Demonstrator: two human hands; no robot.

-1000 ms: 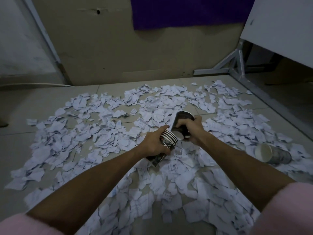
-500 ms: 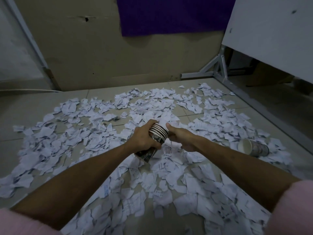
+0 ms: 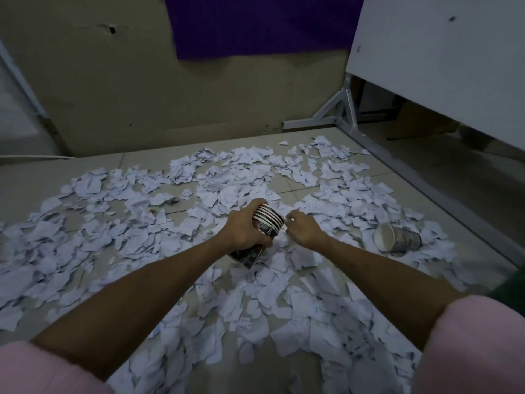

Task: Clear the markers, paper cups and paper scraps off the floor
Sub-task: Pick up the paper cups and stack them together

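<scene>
My left hand (image 3: 246, 229) grips a stack of nested dark paper cups (image 3: 267, 223) with white rims, held tilted above the floor. Just right of the stack's rims is my right hand (image 3: 302, 228), fingers loosely curled and holding nothing. One more paper cup (image 3: 397, 238) lies on its side on the floor to the right, mouth facing left. Torn white paper scraps (image 3: 159, 223) cover the tiled floor all around. No markers show.
A white board on a metal frame (image 3: 345, 109) stands at the right, its base rail running along the floor. A beige wall with a purple cloth (image 3: 255, 24) closes the far side. A white cable (image 3: 34, 157) lies at the left wall.
My right hand pushed a single cup into the stack held by my left hand, then let go and drew slightly away. The view shifted toward the right.
</scene>
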